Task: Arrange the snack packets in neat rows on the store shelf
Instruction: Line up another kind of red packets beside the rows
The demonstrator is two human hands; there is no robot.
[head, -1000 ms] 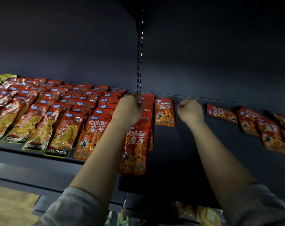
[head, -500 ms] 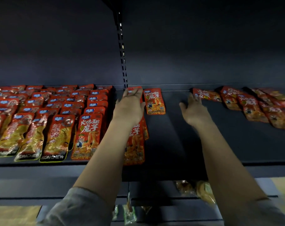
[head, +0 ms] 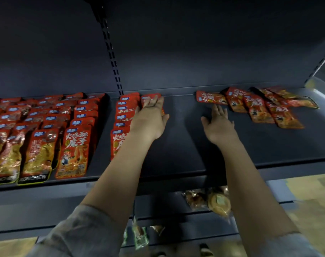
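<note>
Red snack packets lie in rows point(head: 46, 125) on the left half of the dark shelf point(head: 176, 158). One more column of red packets point(head: 123, 115) runs front to back beside the upright. My left hand point(head: 150, 117) lies flat with straight fingers on a single red packet point(head: 148, 98) at the back of the shelf, right of that column. My right hand point(head: 219, 123) is spread open over the bare shelf, its fingertips just short of a loose pile of red packets point(head: 254, 104) at the back right.
A slotted upright point(head: 112, 58) divides the back panel. Below, a lower shelf point(head: 176, 225) carries wrapped round cakes point(head: 215, 201) and a green packet point(head: 139, 236). The shelf's front lip point(head: 176, 178) runs across the view.
Both hands went from curled fists to straight fingers. The left hand slid right onto the single packet at the back. The right hand reached toward the loose pile. The view shifted right.
</note>
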